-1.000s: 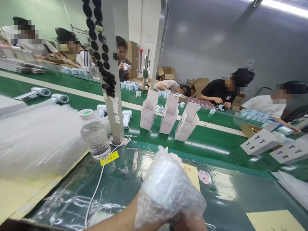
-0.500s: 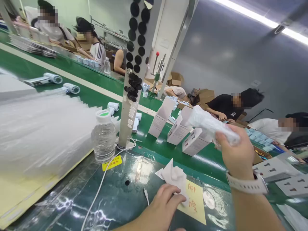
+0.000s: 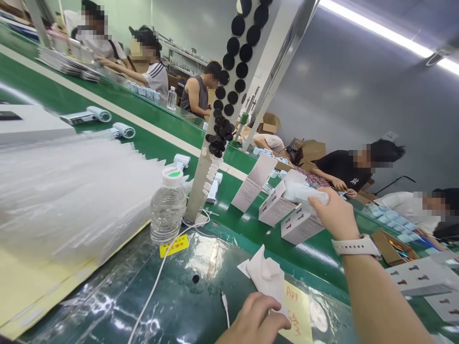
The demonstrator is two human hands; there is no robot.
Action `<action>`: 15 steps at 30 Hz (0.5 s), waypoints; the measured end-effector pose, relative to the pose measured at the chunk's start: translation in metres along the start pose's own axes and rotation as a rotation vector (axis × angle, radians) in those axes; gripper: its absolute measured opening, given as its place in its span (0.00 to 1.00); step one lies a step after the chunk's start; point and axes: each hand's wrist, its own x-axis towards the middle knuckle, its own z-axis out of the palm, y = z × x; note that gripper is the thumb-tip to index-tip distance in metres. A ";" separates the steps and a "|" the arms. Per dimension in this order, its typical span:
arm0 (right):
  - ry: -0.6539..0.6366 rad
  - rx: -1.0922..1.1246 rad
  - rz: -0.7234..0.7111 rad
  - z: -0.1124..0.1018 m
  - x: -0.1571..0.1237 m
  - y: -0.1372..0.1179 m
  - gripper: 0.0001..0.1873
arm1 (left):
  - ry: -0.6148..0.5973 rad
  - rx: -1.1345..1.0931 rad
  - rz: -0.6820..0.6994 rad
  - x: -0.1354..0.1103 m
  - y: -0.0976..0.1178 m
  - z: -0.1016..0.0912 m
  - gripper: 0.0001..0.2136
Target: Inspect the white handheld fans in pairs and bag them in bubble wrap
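while the right hand (image 3: pixel 337 213) grips a bubble-wrap bundle (image 3: pixel 303 192) by one end, the bundle's long axis lies roughly level, its free end pointing left above the white cartons (image 3: pixel 276 205) on the green worktop (image 3: pixel 315 260). the left hand (image 3: pixel 254 317) curls at the lower edge of a white tissue (image 3: pixel 266 274), though whether it grips it is hard to tell.

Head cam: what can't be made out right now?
All in the head view:
Item in the right hand: clouded by bubble wrap, so its kind is unclear.
Left hand: wrist and arm cut off by the bottom edge.
White tissue: what lies under it is hidden; the left hand covers its lower end.
Yellow note: writing partly cut off by the bottom edge, hard to read.
Yellow sticker: print too small to read.
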 end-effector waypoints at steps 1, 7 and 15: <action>-0.053 -0.021 -0.001 -0.004 0.009 -0.001 0.18 | 0.007 0.000 0.010 -0.001 0.000 0.002 0.21; -0.375 -0.106 0.004 -0.023 0.066 -0.020 0.10 | -0.031 -0.040 -0.014 0.000 0.002 -0.004 0.24; -0.522 -0.241 0.008 0.011 0.085 -0.037 0.14 | -0.029 -0.033 -0.052 0.003 -0.002 -0.007 0.28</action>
